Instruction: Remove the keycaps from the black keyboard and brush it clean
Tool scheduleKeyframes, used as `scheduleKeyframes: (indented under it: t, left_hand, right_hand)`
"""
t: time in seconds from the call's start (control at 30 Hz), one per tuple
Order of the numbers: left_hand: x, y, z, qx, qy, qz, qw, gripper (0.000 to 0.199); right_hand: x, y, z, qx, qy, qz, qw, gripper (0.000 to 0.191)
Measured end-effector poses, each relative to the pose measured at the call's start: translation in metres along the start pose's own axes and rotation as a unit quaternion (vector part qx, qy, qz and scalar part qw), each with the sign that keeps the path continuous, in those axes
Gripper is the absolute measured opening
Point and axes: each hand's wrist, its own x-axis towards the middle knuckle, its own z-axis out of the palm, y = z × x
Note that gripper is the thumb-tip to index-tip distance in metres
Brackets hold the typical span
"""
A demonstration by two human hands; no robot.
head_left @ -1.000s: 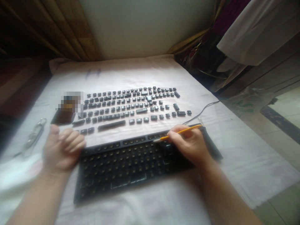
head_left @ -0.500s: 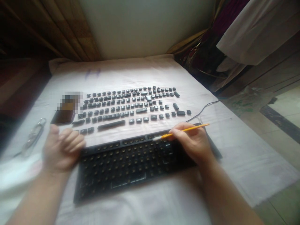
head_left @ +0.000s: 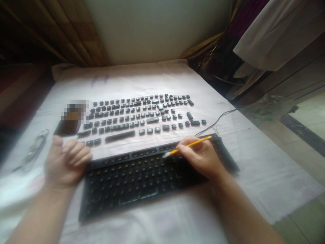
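A black keyboard (head_left: 124,179) with its keycaps off lies slanted on the white cloth in front of me. My right hand (head_left: 199,154) grips a yellow-handled paintbrush (head_left: 191,144) over the keyboard's upper right part. The brush's pale bristles are down at the upper rows of key sockets. At the keyboard's upper left corner rests my left hand (head_left: 67,161), its fingers curled in; whether anything is inside them is hidden. Beyond the keyboard, loose black keycaps (head_left: 119,118) are laid out in rows, a long space bar (head_left: 120,136) among them.
A dark phone-like object (head_left: 67,125), partly pixelated, lies left of the keycaps. Near the left edge is a clear, shiny item (head_left: 35,145), perhaps glasses. A thin cable (head_left: 218,119) runs from the keyboard's back to the right table edge. Curtains (head_left: 73,30) hang behind.
My right hand and the paintbrush have shifted left along the keyboard, uncovering more of its right end. My left hand stays about where it was.
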Motion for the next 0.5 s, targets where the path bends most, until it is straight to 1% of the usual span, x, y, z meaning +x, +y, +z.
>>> scheduleKeyframes:
  t: [0.1,0.2,0.37,0.5]
  left_hand:
    - [-0.0003,0.0004,0.0017,0.003,0.008,-0.001,1.000,0.083]
    - [-0.0009,0.0010,0.0011,0.001,0.013,0.002,1.000,0.082]
    - [-0.0004,-0.0002,-0.0011,-0.004,0.010,-0.001,1.000,0.081]
    - [0.0004,-0.0007,0.0004,-0.010,0.017,-0.004,1.000,0.079]
  right_hand:
    - [-0.0002,-0.0034,-0.0029,0.024,0.035,-0.004,0.999,0.023]
    - [0.0002,-0.0030,-0.0057,0.008,0.052,-0.007,0.999,0.024]
    - [0.0003,0.0038,-0.0026,-0.043,0.027,-0.005,0.999,0.022]
    - [-0.0002,0.0024,0.0010,-0.028,0.002,-0.001,1.000,0.023]
